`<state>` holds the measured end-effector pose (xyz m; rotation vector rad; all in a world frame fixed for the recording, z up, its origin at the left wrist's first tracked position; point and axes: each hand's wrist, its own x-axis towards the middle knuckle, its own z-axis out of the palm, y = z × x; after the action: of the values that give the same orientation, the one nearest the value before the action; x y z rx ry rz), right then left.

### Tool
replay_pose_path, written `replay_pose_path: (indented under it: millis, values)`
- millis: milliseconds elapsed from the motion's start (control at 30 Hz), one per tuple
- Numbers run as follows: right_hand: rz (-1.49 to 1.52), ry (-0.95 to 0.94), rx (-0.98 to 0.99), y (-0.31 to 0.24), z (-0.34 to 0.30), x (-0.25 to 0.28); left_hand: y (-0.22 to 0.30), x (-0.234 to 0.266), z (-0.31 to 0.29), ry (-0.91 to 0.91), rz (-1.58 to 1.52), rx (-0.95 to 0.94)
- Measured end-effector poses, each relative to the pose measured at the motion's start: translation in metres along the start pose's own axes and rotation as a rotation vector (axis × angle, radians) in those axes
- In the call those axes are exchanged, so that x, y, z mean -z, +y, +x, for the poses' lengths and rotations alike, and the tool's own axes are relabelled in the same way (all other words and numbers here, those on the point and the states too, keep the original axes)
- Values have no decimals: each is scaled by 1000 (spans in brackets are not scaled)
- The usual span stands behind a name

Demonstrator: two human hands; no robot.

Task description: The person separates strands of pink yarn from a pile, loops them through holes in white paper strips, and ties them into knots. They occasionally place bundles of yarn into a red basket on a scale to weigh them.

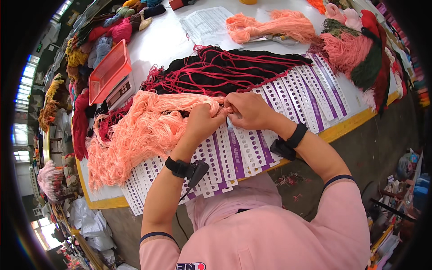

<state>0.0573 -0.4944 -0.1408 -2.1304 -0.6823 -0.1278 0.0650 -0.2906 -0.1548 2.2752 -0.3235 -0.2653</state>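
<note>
Both of my hands meet over the middle of the table's near side. My left hand (pixel 204 120) is closed around the gathered end of a loose peach thread hank (pixel 135 128), whose strands spread out to the left. Fingertips of my right hand (pixel 249 110) pinch the same peach end, almost touching my left fingers. The exact grip is partly hidden by the knuckles. Just beyond lies a bundle of black and magenta threads (pixel 225 67). Below my hands are overlapping white and purple cards punched with rows of holes (pixel 245 153).
At the left a red tray (pixel 110 72) sits on a digital scale (pixel 120 93). Farther back lie a printed sheet (pixel 206 24), scissors (pixel 272 39) and another peach hank (pixel 272 26). Colourful hanks (pixel 360 54) cover the right corner. A yellow edge (pixel 346 128) borders the table.
</note>
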Motion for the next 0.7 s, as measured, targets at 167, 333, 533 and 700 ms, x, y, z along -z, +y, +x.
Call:
replay_pose_path:
  millis: [167,333,533,700]
  values:
    - [-9,-70,-74,0,-1,6,23,2,2,-50,-52,23]
    - [166,-219,-280,-3,1,16,28,4,2,1,117,44]
    - [116,-26,-16,6,1,6,31,0,1,50,180,-36]
    - [727,-274,-309,12,6,23,34,4,3,27,135,32]
